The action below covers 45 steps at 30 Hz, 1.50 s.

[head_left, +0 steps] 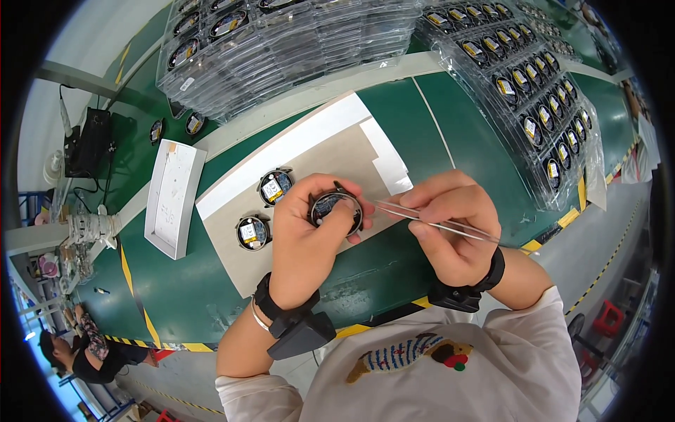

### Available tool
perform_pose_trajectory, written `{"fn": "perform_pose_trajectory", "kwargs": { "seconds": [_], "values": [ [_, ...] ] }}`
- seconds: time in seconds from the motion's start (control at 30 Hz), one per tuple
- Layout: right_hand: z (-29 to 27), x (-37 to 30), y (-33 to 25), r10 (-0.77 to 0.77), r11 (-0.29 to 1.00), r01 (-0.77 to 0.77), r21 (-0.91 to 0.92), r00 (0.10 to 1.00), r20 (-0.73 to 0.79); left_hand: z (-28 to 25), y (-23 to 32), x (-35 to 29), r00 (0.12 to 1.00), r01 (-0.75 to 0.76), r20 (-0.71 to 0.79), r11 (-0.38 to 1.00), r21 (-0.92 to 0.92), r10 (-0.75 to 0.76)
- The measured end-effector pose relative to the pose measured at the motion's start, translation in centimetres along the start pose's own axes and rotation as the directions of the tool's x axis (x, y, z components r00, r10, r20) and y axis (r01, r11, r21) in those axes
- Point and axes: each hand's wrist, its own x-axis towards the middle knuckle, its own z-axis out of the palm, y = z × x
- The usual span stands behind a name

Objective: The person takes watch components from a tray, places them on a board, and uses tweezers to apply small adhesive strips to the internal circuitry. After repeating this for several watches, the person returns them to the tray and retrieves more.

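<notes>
My left hand (301, 243) is closed around a round black watch case (325, 205), tilted open side up, with a dark circuit board showing inside. The left thumb presses over the case's edge and covers part of it. From the right, my right hand (460, 228) grips a pair of thin metal tweezers (398, 207) between thumb and fingers, their tips pointing at the case, a little short of its rim. Left of my left hand, an upper watch case (275, 187) and a lower watch case (253, 232) lie on a brown sheet (242, 271), each with a yellow-and-white battery.
A shallow white box (156, 211) stands on the green bench to the left. Stacked clear trays (281, 63) rise behind a pale rail. At right, another clear tray (517, 116) holds several watch cases. A seated person (95, 352) is at far left.
</notes>
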Motion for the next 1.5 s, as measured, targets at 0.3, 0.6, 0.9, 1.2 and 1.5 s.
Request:
{"fn": "perform_pose_trajectory", "kwargs": {
  "seconds": [0.3,0.6,0.9,1.2,1.5],
  "values": [
    [-0.7,0.5,1.9,0.249,0.955,-0.235,0.180,0.967,-0.057,-3.7,3.2,-0.4,0.984,-0.172,0.003,0.932,0.319,0.181],
    [-0.9,1.1,2.5,0.471,0.867,-0.478,0.142,0.878,0.085,-12.4,5.1,-1.1,0.994,0.078,-0.016,0.581,0.810,-0.112],
    [-1.6,2.4,3.9,0.624,0.776,-0.622,0.107,0.781,0.019,-4.0,2.2,0.1,0.836,-0.412,0.302,0.159,0.897,0.458],
    [-1.6,3.8,4.6,0.661,0.750,-0.658,0.064,0.751,-0.016,0.2,-0.9,0.9,0.862,-0.324,0.275,0.044,0.945,0.427],
    [-2.2,3.6,5.0,0.657,0.732,-0.642,0.226,0.754,0.013,0.4,-0.6,1.3,0.889,-0.304,0.254,0.076,0.950,0.381]
  ]
}}
